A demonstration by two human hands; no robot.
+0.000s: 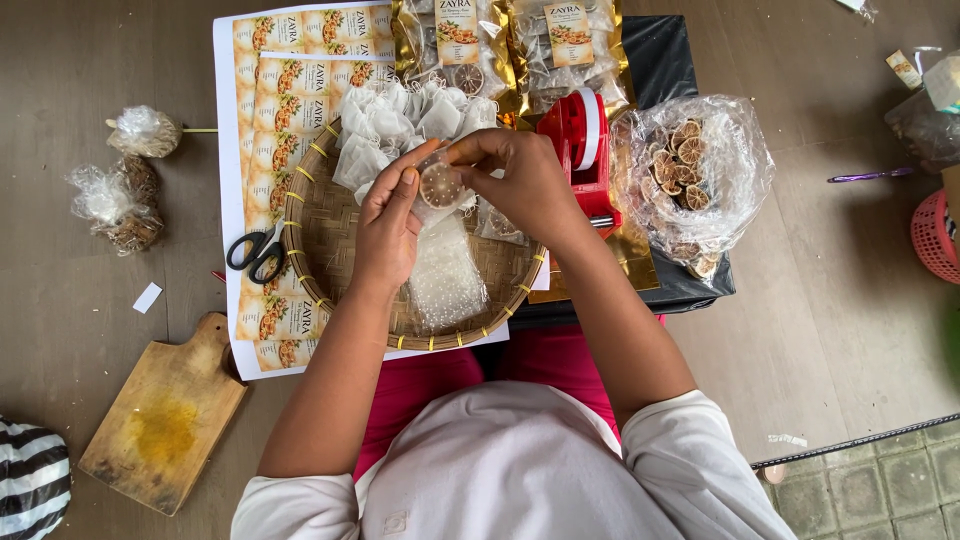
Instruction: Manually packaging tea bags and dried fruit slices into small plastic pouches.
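Grey floor w/ stuff spread about. Far left: cutting board (160, 425), scissors (256, 252) lying on label sheets (268, 120). Centre: woven tray (330, 225), white sachets (395, 125) piling at its far edge. Left hand (388, 225) is pinching a dried slice (441, 186) over the tray, fingers closed on it; right hand (520, 180) is gripping the clear pouch (447, 270) top. Red tape dispenser (580, 135), then slice bag (693, 170) at right. Prob. best keeping pouch mouth open, slice flat.

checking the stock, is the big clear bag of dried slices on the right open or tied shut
Open: the clear bag has its mouth spread wide, and the dried citrus slices lie exposed inside. No knot or tie shows.
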